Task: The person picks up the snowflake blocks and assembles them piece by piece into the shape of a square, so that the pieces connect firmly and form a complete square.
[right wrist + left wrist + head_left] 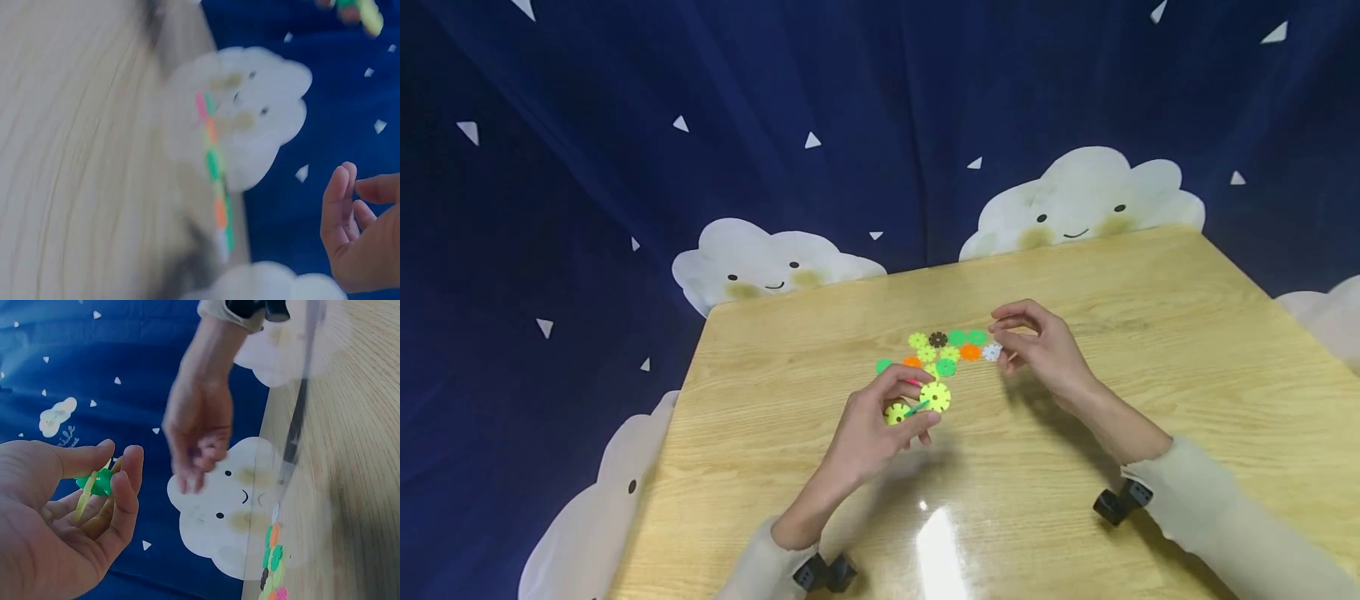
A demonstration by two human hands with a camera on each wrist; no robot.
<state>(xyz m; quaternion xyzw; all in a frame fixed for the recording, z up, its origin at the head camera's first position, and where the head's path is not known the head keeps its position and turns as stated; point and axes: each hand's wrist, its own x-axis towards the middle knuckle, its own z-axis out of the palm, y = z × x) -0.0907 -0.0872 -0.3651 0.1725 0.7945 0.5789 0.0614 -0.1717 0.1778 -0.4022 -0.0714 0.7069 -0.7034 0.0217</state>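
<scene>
Closest to us, the right sleeve [1247, 525] sweeps in from the lower corner, a black wrist camera [1123, 502] strapped near its cuff; and across from it, the left sleeve [760, 571] with a matching one! Now to the action, and it's the left hand [872, 421] in possession: thumb and fingers pinch a little joined piece, one large yellow disc [935, 397] facing up by the fingertips, a second yellow disc [897, 412] tucked in nearer the palm, and a green disc [917, 408] edge-on between the two. It's held up off the wooden table [1075, 442], to the left of the right hand [1045, 346] and well apart from it.

And that right hand? Raised, free, fingers loosely bent, thumb close to the fingertips! From the head camera it appears just beside the white disc [992, 352], but the right wrist view, blurred as it is, has it clear of the flat discs.

Beyond the left hand, what a spread on the wood: an orange disc [971, 352] next to the white one, a dark brown disc [937, 339] among greens and yellows, and a pink one partly hidden behind the left fingers. Behind it all, the navy curtain [887, 125] with its smiling clouds.
</scene>
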